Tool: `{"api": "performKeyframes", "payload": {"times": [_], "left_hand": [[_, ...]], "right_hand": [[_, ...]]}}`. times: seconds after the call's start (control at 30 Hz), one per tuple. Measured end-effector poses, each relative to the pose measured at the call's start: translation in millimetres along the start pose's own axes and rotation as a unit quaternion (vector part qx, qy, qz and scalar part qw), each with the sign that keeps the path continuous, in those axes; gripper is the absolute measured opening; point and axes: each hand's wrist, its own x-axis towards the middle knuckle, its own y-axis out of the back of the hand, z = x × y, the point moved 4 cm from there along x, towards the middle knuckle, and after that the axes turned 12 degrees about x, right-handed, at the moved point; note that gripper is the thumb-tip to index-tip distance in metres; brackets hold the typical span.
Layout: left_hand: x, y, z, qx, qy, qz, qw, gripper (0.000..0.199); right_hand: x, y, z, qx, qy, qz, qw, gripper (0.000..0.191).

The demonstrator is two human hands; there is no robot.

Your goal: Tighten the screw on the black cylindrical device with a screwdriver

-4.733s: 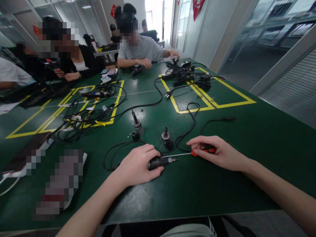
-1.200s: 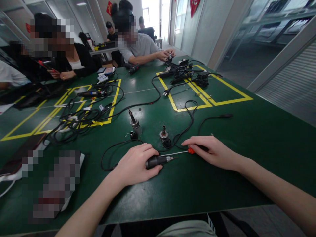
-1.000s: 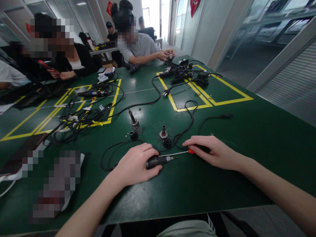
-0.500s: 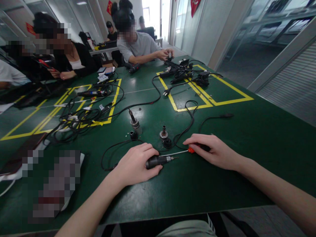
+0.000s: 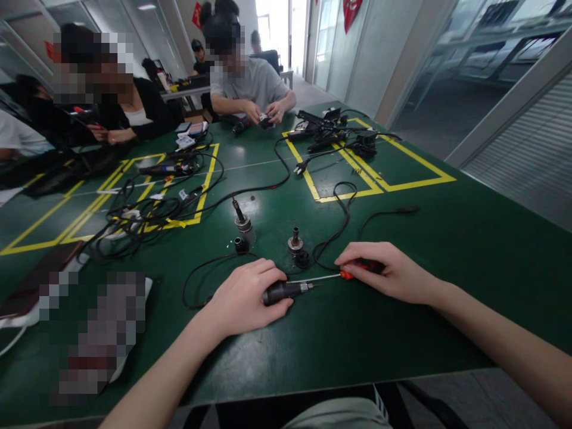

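Your left hand (image 5: 250,295) is wrapped around the black tool (image 5: 286,291) just below the frame's centre, its tip pointing right. Your right hand (image 5: 384,271), right of centre, grips the screwdriver (image 5: 346,275) by its red-and-black handle; the shaft runs left, behind the tool. Above your left hand stand a metal cylinder (image 5: 243,226) and, nearer mid-frame, a bearing (image 5: 295,244) with a black ring (image 5: 302,258) beside it. Tangled cables (image 5: 152,208) lie at centre left.
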Motion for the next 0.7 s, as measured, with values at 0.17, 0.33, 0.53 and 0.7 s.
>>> {"api": "performKeyframes", "payload": {"times": [0.17,0.33,0.53,0.7], "left_hand": [[0.0,0.2,0.3,0.001,0.002,-0.003,1.0,0.014],[-0.7,-0.6,-0.5,0.0,0.003,0.003,1.0,0.014],[-0.4,-1.5,-1.1,-0.007,0.006,0.004,1.0,0.015],[-0.8,-1.1,-0.6,-0.006,0.001,0.002,1.0,0.015]], "right_hand": [[0.7,-1.9,3.4,-0.006,-0.051,0.004,0.999,0.024],[-1.7,-6.6,13.2,-0.054,-0.035,0.034,0.997,0.035],[-0.2,-6.1,8.0,-0.02,-0.052,0.004,0.998,0.028],[2.9,-1.8,-1.8,0.048,-0.074,-0.013,0.996,0.022]]}}
